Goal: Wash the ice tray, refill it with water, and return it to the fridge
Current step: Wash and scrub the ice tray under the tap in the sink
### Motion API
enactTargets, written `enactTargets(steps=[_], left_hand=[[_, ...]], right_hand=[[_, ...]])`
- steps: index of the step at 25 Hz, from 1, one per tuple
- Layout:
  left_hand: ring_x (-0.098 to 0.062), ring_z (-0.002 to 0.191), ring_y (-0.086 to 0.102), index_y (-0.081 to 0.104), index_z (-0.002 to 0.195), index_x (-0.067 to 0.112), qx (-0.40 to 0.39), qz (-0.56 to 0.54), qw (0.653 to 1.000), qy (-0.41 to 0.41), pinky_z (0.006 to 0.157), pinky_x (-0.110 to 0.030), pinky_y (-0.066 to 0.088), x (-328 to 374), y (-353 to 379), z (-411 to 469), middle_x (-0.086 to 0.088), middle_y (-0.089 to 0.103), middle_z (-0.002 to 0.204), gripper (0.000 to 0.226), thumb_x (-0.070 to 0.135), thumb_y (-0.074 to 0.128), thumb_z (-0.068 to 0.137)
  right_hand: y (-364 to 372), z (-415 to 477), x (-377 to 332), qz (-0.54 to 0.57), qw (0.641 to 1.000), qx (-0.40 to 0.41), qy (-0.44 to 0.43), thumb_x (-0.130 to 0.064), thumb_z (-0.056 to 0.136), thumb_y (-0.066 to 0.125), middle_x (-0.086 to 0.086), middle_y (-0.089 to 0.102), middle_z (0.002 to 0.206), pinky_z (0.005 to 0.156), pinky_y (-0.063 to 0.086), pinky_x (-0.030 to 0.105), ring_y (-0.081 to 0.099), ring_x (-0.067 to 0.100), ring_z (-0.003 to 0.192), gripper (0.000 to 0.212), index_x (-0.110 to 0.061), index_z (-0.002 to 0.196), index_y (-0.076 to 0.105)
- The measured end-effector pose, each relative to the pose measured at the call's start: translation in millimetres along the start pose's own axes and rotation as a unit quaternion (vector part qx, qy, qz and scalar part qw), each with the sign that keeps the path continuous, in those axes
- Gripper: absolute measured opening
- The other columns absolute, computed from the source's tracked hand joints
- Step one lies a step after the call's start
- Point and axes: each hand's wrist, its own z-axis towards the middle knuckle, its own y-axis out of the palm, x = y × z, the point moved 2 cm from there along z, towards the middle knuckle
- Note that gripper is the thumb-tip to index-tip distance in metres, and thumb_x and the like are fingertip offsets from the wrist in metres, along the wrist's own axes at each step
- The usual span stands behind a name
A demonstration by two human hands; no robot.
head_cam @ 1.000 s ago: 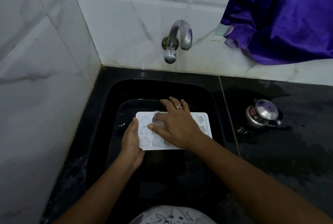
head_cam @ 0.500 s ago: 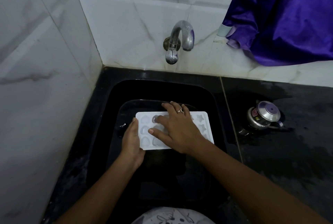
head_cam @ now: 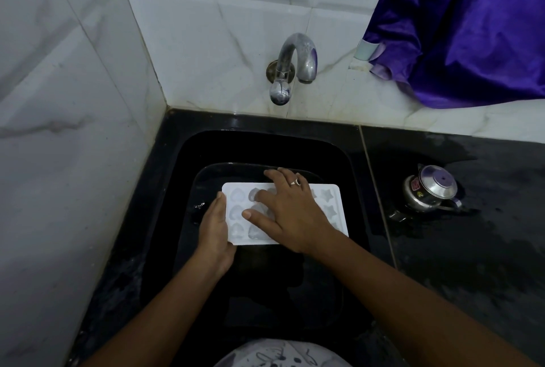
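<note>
A white ice tray (head_cam: 330, 204) with heart and star moulds lies flat over the black sink (head_cam: 188, 166). My left hand (head_cam: 213, 231) grips the tray's left edge, thumb on top. My right hand (head_cam: 289, 210), wearing a ring, lies spread across the tray's middle with fingers straight, pressing into the moulds. The steel tap (head_cam: 292, 68) juts from the tiled wall above the sink; no water runs from it.
A small steel kettle (head_cam: 430, 189) stands on the wet black counter (head_cam: 472, 248) to the right of the sink. Purple cloth (head_cam: 466, 21) hangs at the upper right. White marble-look tiles (head_cam: 73, 130) close in the left side and back.
My right hand's fingers have slid a little across the tray's moulds, the thumb spreading further out. The left hand keeps its hold.
</note>
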Motion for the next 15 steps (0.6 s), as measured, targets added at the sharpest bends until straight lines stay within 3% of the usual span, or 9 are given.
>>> enactTargets(steps=[2, 5, 8, 15], left_hand=[[-0.033, 0.096, 0.078, 0.063, 0.136, 0.007, -0.007, -0.001, 1.0, -0.013, 0.079, -0.048, 0.064, -2.6, 2.7, -2.0, -0.019, 0.078, 0.114, 0.058, 0.053, 0.043, 0.106], [-0.042, 0.112, 0.072, 0.068, 0.131, 0.006, 0.008, 0.004, 1.0, -0.003, 0.097, -0.057, 0.057, -3.9, 4.8, -10.6, -0.023, 0.076, 0.121, 0.059, 0.054, 0.044, 0.107], [-0.041, 0.112, 0.072, 0.067, 0.133, 0.005, 0.008, -0.002, 1.0, 0.001, 0.099, -0.054, 0.056, -1.7, 5.3, -14.7, -0.022, 0.075, 0.122, 0.058, 0.052, 0.046, 0.107], [-0.04, 0.108, 0.075, 0.067, 0.134, 0.006, 0.011, -0.001, 1.0, 0.0, 0.089, -0.051, 0.061, -2.2, 0.9, -13.4, -0.023, 0.076, 0.121, 0.059, 0.054, 0.045, 0.107]], right_hand=[[-2.1, 3.6, -2.5, -0.003, 1.0, 0.002, 0.014, -0.075, 0.099, 0.026, 0.01, 0.039, 0.162, 0.124, 0.015, 0.059, 0.025, 0.031, 0.153, 0.065, -0.034, 0.125, 0.069], [3.2, -0.5, -8.2, -0.002, 1.0, 0.001, 0.006, -0.076, 0.097, 0.025, 0.011, 0.039, 0.162, 0.124, 0.015, 0.061, 0.025, 0.032, 0.153, 0.07, -0.029, 0.126, 0.068], [1.5, 0.9, -4.7, -0.012, 1.0, -0.001, -0.008, -0.077, 0.098, 0.025, 0.011, 0.039, 0.162, 0.124, 0.012, 0.061, 0.025, 0.031, 0.153, 0.068, -0.032, 0.126, 0.068], [6.4, 0.0, -7.9, -0.017, 1.0, -0.007, -0.002, -0.079, 0.097, 0.023, 0.009, 0.039, 0.162, 0.123, 0.012, 0.063, 0.024, 0.031, 0.154, 0.071, -0.033, 0.13, 0.065]])
